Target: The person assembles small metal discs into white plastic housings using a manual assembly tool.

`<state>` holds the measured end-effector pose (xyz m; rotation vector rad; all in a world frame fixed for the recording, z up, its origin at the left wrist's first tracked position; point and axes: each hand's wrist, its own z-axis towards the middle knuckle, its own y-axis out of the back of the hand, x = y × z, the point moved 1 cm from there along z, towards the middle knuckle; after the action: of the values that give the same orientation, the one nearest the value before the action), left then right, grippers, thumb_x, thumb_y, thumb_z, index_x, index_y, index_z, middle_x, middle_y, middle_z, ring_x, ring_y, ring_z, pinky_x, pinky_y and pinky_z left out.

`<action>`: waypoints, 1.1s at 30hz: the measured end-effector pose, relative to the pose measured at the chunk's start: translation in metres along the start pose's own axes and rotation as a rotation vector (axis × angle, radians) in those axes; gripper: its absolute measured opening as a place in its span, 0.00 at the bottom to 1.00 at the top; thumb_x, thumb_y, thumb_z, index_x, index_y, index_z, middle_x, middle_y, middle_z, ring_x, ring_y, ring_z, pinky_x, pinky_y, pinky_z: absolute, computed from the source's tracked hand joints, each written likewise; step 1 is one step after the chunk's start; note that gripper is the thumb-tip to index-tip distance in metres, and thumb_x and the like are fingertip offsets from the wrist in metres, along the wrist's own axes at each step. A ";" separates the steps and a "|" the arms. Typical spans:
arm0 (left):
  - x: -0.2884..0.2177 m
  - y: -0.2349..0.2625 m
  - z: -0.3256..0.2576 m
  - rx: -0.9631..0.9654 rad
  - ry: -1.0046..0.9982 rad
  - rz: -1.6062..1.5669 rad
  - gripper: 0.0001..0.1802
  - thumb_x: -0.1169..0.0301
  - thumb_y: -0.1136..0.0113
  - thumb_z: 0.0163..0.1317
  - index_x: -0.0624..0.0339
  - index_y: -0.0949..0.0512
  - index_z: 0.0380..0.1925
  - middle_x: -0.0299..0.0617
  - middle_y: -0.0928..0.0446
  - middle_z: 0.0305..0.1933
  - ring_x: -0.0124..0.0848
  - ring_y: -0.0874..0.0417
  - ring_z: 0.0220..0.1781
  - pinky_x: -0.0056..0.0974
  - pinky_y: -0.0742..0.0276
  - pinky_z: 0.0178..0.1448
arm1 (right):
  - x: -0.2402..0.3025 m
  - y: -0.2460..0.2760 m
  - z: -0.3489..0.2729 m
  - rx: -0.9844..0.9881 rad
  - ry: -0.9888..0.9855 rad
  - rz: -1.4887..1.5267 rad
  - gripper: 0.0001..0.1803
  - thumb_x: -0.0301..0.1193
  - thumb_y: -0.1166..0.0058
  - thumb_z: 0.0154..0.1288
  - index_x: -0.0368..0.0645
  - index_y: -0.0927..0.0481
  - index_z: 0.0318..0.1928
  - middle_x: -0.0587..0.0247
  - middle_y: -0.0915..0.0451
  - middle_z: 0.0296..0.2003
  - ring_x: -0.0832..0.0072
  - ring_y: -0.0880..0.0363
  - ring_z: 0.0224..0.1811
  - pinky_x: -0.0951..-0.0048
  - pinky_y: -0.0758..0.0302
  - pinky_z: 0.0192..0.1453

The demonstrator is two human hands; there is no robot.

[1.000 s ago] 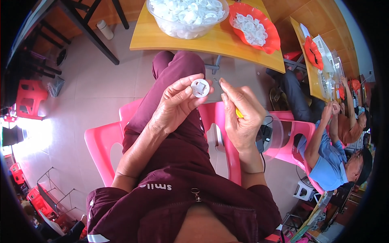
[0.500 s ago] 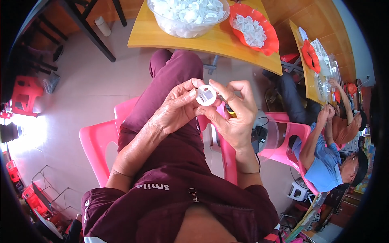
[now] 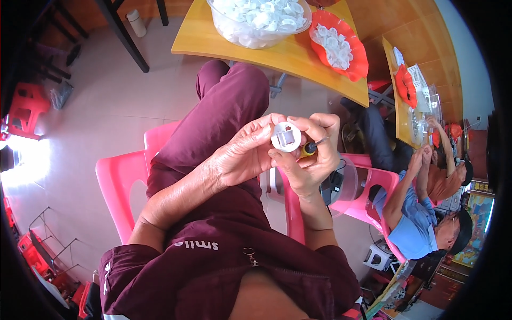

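A small white round plastic part point(image 3: 286, 137), with a squarish recess in its face, is held up above my lap. My left hand point(image 3: 240, 154) is closed on its left edge between thumb and fingers. From the other side, the thumb and index finger of my right hand point(image 3: 312, 173) touch its rim. Tucked in that same hand is a tool with a yellow-and-black handle point(image 3: 308, 150), seen nearly end-on; its working tip is hidden.
Ahead, a yellow table point(image 3: 240, 57) bears a clear bowl point(image 3: 234, 37) and a red scalloped dish point(image 3: 358, 56), both filled with whitish plastic pieces. Pink chairs point(image 3: 114, 181) stand around me. Two people sit at the right by another table point(image 3: 404, 125) with a red dish point(image 3: 406, 88).
Both hands and the white part sit slightly farther right and lower in the picture, while the whole view has shifted a little. The tool handle's end shows more plainly. The grip looks much the same.
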<state>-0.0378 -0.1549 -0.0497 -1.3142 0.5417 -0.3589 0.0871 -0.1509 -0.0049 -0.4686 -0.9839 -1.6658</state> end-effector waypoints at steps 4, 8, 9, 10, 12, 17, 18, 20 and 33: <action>0.002 0.000 0.001 -0.007 -0.010 0.002 0.14 0.62 0.43 0.61 0.54 0.31 0.43 0.38 0.28 0.47 0.27 0.26 0.49 0.34 0.27 0.53 | -0.006 -0.001 0.003 -0.038 0.010 0.116 0.25 0.26 0.29 0.34 0.39 0.20 0.39 0.66 0.37 0.35 0.83 0.37 0.30 0.84 0.38 0.28; 0.003 0.000 0.000 -0.046 -0.002 0.010 0.13 0.63 0.43 0.61 0.54 0.30 0.43 0.36 0.28 0.46 0.25 0.26 0.48 0.32 0.27 0.52 | -0.008 -0.001 0.002 -0.034 0.022 0.125 0.25 0.27 0.29 0.34 0.39 0.20 0.40 0.65 0.37 0.35 0.83 0.37 0.30 0.84 0.39 0.29; 0.003 0.000 0.000 -0.045 -0.002 0.010 0.13 0.63 0.43 0.61 0.54 0.30 0.43 0.36 0.28 0.46 0.25 0.26 0.48 0.32 0.27 0.52 | -0.008 -0.001 0.001 -0.033 0.020 0.123 0.25 0.27 0.29 0.34 0.39 0.20 0.40 0.65 0.36 0.35 0.82 0.37 0.30 0.84 0.38 0.29; 0.003 -0.001 -0.001 -0.060 -0.016 0.017 0.13 0.63 0.43 0.61 0.54 0.30 0.43 0.35 0.28 0.46 0.25 0.26 0.48 0.32 0.27 0.52 | -0.009 -0.002 0.002 -0.034 0.021 0.124 0.25 0.27 0.29 0.34 0.39 0.20 0.40 0.65 0.36 0.35 0.82 0.37 0.30 0.84 0.38 0.29; 0.001 -0.001 -0.002 -0.074 -0.030 0.026 0.14 0.63 0.43 0.61 0.54 0.30 0.44 0.35 0.27 0.45 0.25 0.26 0.48 0.33 0.27 0.53 | -0.010 -0.004 0.003 -0.030 0.066 0.139 0.26 0.27 0.28 0.34 0.39 0.20 0.41 0.65 0.36 0.35 0.81 0.36 0.30 0.83 0.37 0.30; -0.003 0.000 -0.003 -0.018 -0.045 0.037 0.14 0.64 0.44 0.61 0.55 0.30 0.45 0.37 0.26 0.45 0.28 0.25 0.48 0.35 0.28 0.55 | -0.011 -0.007 0.001 -0.040 0.132 0.014 0.25 0.31 0.29 0.37 0.39 0.20 0.41 0.64 0.34 0.36 0.80 0.34 0.32 0.82 0.35 0.31; -0.004 0.001 -0.004 -0.018 -0.042 0.039 0.14 0.64 0.44 0.61 0.55 0.30 0.45 0.37 0.26 0.45 0.28 0.25 0.48 0.35 0.28 0.55 | -0.012 -0.007 0.000 -0.050 0.174 -0.028 0.26 0.35 0.29 0.39 0.40 0.21 0.41 0.64 0.34 0.36 0.79 0.33 0.33 0.82 0.35 0.32; -0.005 0.003 -0.003 0.013 -0.038 0.011 0.15 0.64 0.44 0.61 0.56 0.30 0.46 0.39 0.26 0.45 0.30 0.24 0.48 0.37 0.28 0.56 | -0.011 -0.007 -0.002 -0.045 0.164 -0.033 0.26 0.35 0.29 0.39 0.40 0.21 0.41 0.64 0.34 0.36 0.79 0.33 0.34 0.81 0.34 0.32; -0.048 -0.018 0.059 -0.273 -0.014 0.655 0.11 0.66 0.49 0.64 0.61 0.27 0.42 0.41 0.23 0.40 0.29 0.20 0.39 0.34 0.22 0.46 | -0.112 -0.019 -0.006 -0.197 -0.970 0.943 0.13 0.32 0.53 0.65 0.40 0.27 0.47 0.69 0.32 0.30 0.87 0.41 0.12 0.85 0.49 0.13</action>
<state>-0.0428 -0.0849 -0.0145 -1.3153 0.9941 0.2743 0.1072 -0.0871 -0.0964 -1.6706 -0.9938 -0.6137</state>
